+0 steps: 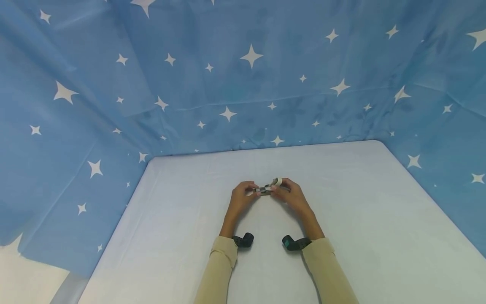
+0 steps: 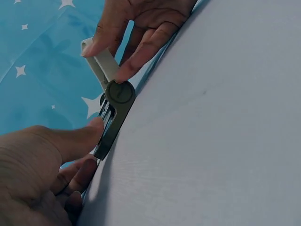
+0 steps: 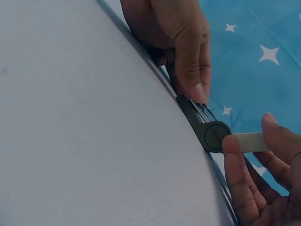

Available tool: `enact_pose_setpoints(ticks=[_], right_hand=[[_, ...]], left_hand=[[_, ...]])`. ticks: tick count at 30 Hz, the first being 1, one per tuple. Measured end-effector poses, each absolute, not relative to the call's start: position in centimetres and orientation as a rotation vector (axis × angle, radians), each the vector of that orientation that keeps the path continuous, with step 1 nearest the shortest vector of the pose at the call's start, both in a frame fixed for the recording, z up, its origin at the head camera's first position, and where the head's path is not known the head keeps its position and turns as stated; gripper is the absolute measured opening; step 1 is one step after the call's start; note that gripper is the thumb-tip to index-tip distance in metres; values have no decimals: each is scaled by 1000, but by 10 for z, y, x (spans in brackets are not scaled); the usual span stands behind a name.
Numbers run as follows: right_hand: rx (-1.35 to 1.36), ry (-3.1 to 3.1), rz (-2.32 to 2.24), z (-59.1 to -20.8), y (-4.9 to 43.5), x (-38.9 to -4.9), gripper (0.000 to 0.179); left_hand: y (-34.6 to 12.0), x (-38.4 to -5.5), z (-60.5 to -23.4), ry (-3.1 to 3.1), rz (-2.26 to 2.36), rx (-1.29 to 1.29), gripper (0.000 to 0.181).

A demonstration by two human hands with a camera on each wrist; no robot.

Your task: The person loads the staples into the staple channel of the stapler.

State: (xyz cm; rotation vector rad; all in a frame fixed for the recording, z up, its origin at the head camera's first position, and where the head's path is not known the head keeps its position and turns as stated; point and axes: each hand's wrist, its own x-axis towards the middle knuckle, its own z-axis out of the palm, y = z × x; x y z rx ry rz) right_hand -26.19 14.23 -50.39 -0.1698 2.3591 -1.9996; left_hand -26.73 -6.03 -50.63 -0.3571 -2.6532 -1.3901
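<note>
Both hands hold a small folding tool [image 1: 264,190] between them, low over the white tabletop. It has a dark green body with a round pivot [image 2: 119,92], several thin metal pieces [image 3: 203,112] along one side, and a cream arm [image 3: 251,141] swung out from the pivot. The left hand [image 1: 241,197] pinches the far end of the green body and metal pieces between thumb and fingers. The right hand [image 1: 292,195] pinches the cream arm, with one fingertip at the pivot. What kind of tool it is, I cannot tell.
A white-covered table [image 1: 171,228] lies under both forearms. Blue cloth with white stars [image 1: 235,84] hangs behind it and at both sides. Dark wrist cameras [image 1: 244,240] are strapped by the beige sleeves [image 1: 328,266].
</note>
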Motion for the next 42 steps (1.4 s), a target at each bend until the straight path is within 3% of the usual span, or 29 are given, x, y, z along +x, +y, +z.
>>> enact_pose_setpoints(ticks=[6, 18, 35, 39, 42], right_hand=[[-182, 2269, -2155, -506, 141, -263, 37], [-369, 2601, -1999, -497, 131, -261, 32], [-836, 3379, -616, -475, 108, -270, 32], [-767, 3342, -583, -476, 103, -270, 34], [-628, 3233, -810, -480, 104, -270, 35]], left_hand=[[-55, -265, -506, -2600, -1416, -284, 17], [-52, -264, -509, -2527, -1371, -265, 13], [-53, -265, -503, -2523, -1301, -291, 18], [-52, -266, -505, -2514, -1283, -286, 20], [-52, -266, -506, -2510, -1281, -282, 20]])
